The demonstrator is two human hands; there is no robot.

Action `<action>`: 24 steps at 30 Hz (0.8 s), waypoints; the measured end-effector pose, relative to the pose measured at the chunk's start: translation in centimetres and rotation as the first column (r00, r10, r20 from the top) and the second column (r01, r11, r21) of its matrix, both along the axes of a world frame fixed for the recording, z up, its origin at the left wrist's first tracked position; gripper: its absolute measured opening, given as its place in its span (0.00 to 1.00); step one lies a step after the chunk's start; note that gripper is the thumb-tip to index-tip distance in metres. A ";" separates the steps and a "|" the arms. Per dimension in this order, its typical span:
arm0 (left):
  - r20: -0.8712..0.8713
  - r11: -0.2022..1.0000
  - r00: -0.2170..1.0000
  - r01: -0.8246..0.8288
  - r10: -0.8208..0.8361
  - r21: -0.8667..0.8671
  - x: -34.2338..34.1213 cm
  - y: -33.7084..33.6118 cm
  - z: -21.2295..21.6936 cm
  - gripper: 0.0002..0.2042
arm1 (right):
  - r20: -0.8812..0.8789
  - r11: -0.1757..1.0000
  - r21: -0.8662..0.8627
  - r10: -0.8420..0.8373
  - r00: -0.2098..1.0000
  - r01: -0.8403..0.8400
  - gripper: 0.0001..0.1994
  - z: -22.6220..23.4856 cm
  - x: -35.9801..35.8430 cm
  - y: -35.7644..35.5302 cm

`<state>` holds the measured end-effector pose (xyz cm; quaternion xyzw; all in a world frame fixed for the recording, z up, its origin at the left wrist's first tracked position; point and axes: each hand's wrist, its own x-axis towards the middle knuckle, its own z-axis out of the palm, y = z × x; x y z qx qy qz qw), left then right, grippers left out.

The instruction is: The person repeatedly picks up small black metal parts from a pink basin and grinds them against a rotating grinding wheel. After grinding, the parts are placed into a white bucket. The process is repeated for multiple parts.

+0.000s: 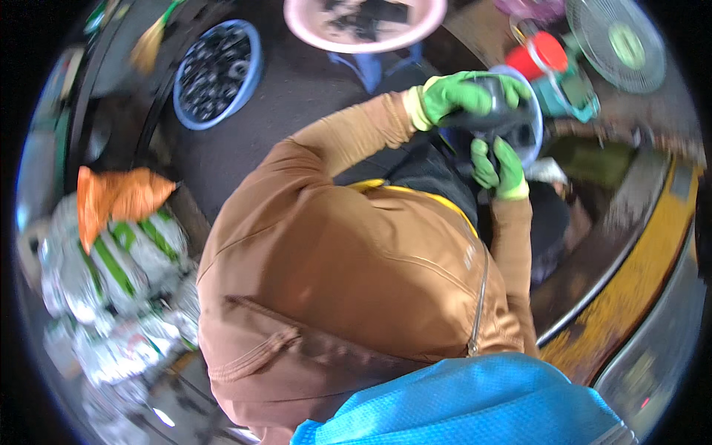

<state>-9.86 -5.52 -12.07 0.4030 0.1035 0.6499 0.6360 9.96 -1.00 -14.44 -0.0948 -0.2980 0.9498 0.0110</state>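
My left hand (469,100), in a green glove, is closed around a smooth black molded piece (489,115), with its fingers over the top. The exact kind of piece cannot be made out. Just below it, my green-gloved right hand (500,169) points its thumb and fingers up to the piece's lower side. They close on a small dark part there, too hidden to name. Both hands are over a light blue basin (537,137), which has dark things inside.
At the far left is a blue basin (258,73) full of black parts. A pink basin (293,21) sits on a blue stool (368,70). A red container (535,55) and a fan (627,46) stand far right. Filled plastic bags (111,267) lie left, near a yellow-edged metal frame (615,326) at right.
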 end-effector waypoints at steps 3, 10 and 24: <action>-0.039 0.766 0.775 -0.630 0.631 -0.131 -6.6 -1.1 -1.8 0.21 | 0.386 0.880 0.251 -0.473 0.792 0.404 0.17 -1.1 -0.2 1.4; -0.801 -0.282 -0.441 -0.894 0.405 0.349 -19.8 -13.8 -11.0 0.29 | 0.302 0.779 0.177 -0.625 0.720 0.602 0.14 -3.2 1.4 4.4; -0.385 0.251 -0.087 -0.881 -0.919 -0.400 -22.0 -29.1 -28.1 0.19 | 0.501 0.776 0.192 -0.604 0.620 0.601 0.15 -4.5 5.0 8.2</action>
